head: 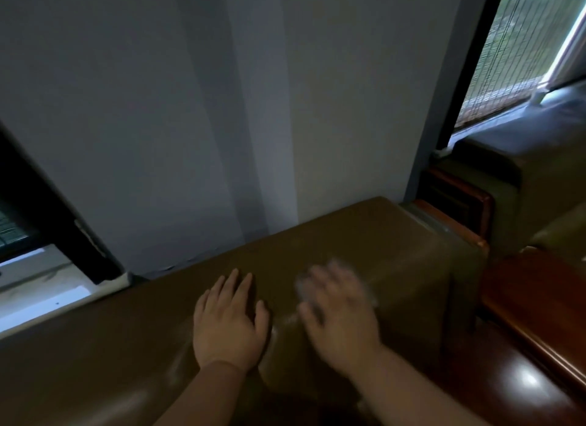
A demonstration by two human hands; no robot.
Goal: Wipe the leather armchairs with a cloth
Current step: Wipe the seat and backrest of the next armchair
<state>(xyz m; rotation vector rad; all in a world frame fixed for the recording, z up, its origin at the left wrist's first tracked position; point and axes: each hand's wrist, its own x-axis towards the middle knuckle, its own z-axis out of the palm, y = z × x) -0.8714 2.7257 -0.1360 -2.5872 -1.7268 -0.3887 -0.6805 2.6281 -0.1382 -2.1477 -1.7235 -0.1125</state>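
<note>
The brown leather armchair back (pixel 364 235) runs across the lower half of the view, its top against the wall. My left hand (pixel 228 318) rests flat on the top of the leather with fingers straight. My right hand (pixel 339 311) lies beside it to the right, blurred by motion, fingers spread and pressing a pale cloth (pixel 304 286) onto the leather. Only the cloth's whitish edges show past the fingers. A second brown armchair (pixel 507 184) stands at the right under the window.
A grey-white wall (pixel 222 108) rises straight behind the chair back. A glossy red-brown wooden table (pixel 532 314) fills the gap between the two chairs at the right. Windows with dark frames (pixel 520 45) sit at the upper right and the left edge.
</note>
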